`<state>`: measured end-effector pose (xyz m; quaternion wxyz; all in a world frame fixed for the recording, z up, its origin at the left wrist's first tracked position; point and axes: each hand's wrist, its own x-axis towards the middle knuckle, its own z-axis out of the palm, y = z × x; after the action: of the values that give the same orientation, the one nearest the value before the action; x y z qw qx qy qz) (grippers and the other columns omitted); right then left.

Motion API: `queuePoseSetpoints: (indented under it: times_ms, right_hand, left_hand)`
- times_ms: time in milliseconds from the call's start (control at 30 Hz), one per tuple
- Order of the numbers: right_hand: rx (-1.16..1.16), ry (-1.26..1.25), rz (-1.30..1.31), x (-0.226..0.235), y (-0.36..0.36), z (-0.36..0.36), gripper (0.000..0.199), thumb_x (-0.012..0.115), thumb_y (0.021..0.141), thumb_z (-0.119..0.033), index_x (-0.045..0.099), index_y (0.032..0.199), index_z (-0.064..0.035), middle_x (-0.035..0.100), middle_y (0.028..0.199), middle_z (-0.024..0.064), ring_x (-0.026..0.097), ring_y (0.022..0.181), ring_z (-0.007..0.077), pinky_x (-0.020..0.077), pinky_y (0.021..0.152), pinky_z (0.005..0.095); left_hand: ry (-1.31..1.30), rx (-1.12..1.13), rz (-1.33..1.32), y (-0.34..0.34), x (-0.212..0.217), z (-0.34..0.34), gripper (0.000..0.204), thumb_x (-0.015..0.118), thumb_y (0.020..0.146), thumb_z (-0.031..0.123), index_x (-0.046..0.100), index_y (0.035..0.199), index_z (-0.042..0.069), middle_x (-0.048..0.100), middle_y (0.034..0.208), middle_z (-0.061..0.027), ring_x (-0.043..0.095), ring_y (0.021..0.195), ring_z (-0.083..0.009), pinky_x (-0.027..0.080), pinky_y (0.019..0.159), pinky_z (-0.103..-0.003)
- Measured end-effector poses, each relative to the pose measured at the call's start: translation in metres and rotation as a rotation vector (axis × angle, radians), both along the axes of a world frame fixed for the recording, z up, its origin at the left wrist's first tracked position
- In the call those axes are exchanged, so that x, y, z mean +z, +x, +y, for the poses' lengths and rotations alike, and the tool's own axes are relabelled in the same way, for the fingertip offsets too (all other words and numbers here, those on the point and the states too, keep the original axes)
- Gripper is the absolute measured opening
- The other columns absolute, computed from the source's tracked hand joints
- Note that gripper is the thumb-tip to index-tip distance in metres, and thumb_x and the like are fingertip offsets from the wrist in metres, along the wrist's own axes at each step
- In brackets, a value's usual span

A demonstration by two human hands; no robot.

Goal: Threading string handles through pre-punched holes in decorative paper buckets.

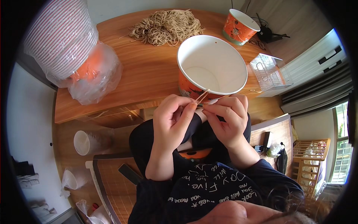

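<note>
A large paper bucket [203, 56], white inside and orange with printed figures outside, stands at the table's near edge. A thin tan cord [203, 96] comes over or through its near rim; I cannot tell which. My left hand [172, 116] pinches the cord between thumb and forefinger just in front of the rim. Facing it, my right hand [228, 118] is closed, its fingertips on the cord and a small white piece [211, 101]. Further back on the table lies a loose heap of the same tan cord [169, 27].
A tall stack of nested buckets [61, 39] in clear plastic fills the table's left side. At the back right stand a smaller orange bucket [238, 28] and a clear acrylic box [266, 71]. On the floor at left is a white bin [82, 143]; a phone [129, 174] lies beside me.
</note>
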<state>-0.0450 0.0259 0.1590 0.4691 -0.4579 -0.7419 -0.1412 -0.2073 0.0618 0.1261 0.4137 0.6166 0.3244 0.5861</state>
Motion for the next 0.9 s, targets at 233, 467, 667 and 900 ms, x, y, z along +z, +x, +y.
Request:
queuePoseSetpoints:
  times_ms: [233, 467, 667, 900]
  right_hand:
    - [0.031, -0.034, -0.017, -0.006, 0.000, 0.001, 0.027, 0.083, 0.062, -0.003, 0.075, 0.087, -0.0117, 0.064, 0.083, 0.0005, 0.056, 0.082, 0.0206, 0.0446, 0.072, 0.0314]
    - [-0.037, 0.002, -0.073, -0.007, -0.002, 0.000, 0.026, 0.083, 0.063, -0.005, 0.075, 0.085, -0.0133, 0.065, 0.089, -0.0006, 0.056, 0.084, 0.0204, 0.0444, 0.073, 0.0309]
    - [-0.035, -0.006, -0.063, -0.007, -0.003, 0.000, 0.027, 0.084, 0.061, -0.005, 0.075, 0.086, -0.0128, 0.065, 0.088, -0.0002, 0.055, 0.084, 0.0208, 0.0448, 0.073, 0.0306]
    - [-0.032, 0.037, -0.017, -0.012, 0.001, 0.000, 0.032, 0.082, 0.062, -0.013, 0.077, 0.093, -0.0183, 0.063, 0.088, -0.0064, 0.056, 0.087, 0.0180, 0.0399, 0.077, 0.0327]
  left_hand:
    - [-0.111, -0.154, -0.269, 0.003, -0.003, 0.001, 0.008, 0.065, 0.095, 0.004, 0.066, 0.095, -0.003, 0.063, 0.086, -0.0024, 0.051, 0.071, -0.0040, 0.038, 0.064, -0.019]
    - [-0.210, -0.304, -0.354, 0.003, -0.004, -0.002, 0.010, 0.061, 0.096, 0.005, 0.064, 0.103, -0.002, 0.066, 0.095, -0.0034, 0.052, 0.074, -0.0045, 0.042, 0.070, -0.019]
    - [-0.294, -0.641, -0.579, -0.002, -0.008, 0.006, 0.017, 0.055, 0.098, 0.005, 0.064, 0.111, -0.001, 0.066, 0.103, -0.0048, 0.055, 0.091, -0.0084, 0.044, 0.083, -0.025]
    - [-0.242, -0.576, -0.475, 0.000, -0.005, 0.008, 0.021, 0.060, 0.095, -0.003, 0.070, 0.113, -0.001, 0.062, 0.092, -0.0010, 0.057, 0.089, -0.0076, 0.044, 0.080, -0.022]
